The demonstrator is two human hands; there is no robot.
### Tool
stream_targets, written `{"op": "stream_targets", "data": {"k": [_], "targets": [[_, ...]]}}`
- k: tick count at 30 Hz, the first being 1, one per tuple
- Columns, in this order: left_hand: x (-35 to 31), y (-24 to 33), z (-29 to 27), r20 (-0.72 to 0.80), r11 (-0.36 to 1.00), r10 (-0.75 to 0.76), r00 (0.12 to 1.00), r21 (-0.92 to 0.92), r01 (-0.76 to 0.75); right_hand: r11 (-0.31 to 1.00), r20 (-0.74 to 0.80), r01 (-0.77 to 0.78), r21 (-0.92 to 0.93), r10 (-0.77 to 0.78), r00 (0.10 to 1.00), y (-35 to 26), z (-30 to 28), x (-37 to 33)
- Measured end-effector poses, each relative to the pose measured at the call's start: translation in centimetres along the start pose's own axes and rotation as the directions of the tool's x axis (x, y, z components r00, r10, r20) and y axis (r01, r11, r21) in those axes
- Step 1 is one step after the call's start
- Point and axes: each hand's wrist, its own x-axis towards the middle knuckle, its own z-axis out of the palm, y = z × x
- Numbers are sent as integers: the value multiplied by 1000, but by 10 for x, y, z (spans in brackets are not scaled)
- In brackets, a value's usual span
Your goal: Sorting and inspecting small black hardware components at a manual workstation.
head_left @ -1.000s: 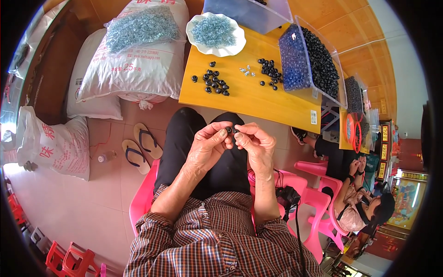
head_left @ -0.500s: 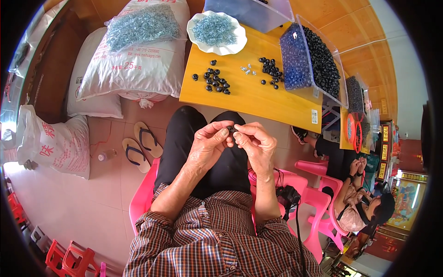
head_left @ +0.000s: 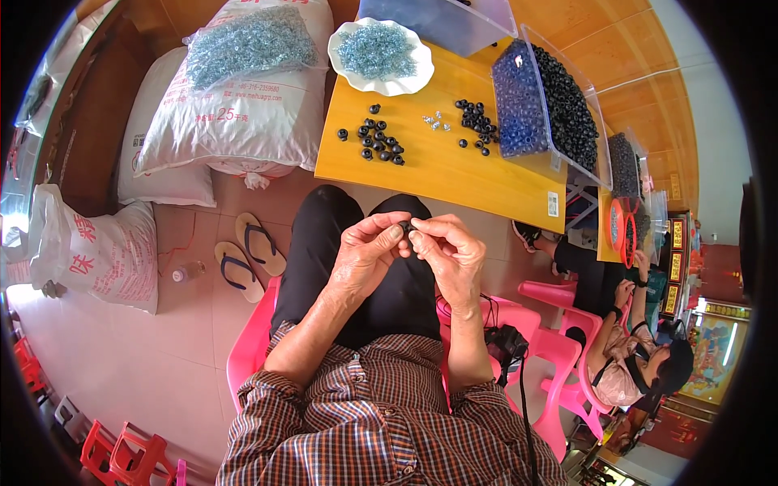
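Note:
Above my lap, my left hand (head_left: 366,253) and my right hand (head_left: 448,253) meet at the fingertips. Between them they pinch a small black round piece (head_left: 407,230), mostly covered by the thumbs and fingers. On the yellow table (head_left: 454,182) beyond lies a loose group of black round pieces with holes (head_left: 379,138). To its right are a few small clear bits (head_left: 436,122) and a cluster of smaller black pieces (head_left: 476,121). A white scalloped plate (head_left: 344,74) at the far edge carries many pale blue clear bits.
A clear bin (head_left: 559,146) of black and blue pieces stands at the table's right. Stacked white sacks (head_left: 235,130) are left of the table, with sandals (head_left: 239,271) on the floor. Another person (head_left: 624,364) sits at the right on a pink chair (head_left: 579,389).
My hands and the black piece stay almost in place. The other person's hands have moved apart, one reaching toward the red-rimmed basket on the far table.

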Motion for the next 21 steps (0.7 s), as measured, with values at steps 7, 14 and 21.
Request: {"op": "stream_targets", "data": {"k": [7, 14, 21], "targets": [[-1, 0, -1, 10, 1000, 8, 1000, 7, -8, 998, 5, 48, -38, -48, 999, 2, 0, 0], [0, -1, 0, 7, 997, 43, 999, 62, -43, 988, 15, 82, -134, -80, 997, 0, -1, 0], [1, 0, -1, 29, 989, 80, 996, 118, -83, 981, 26, 103, -162, -100, 995, 1, 2, -1]]}}
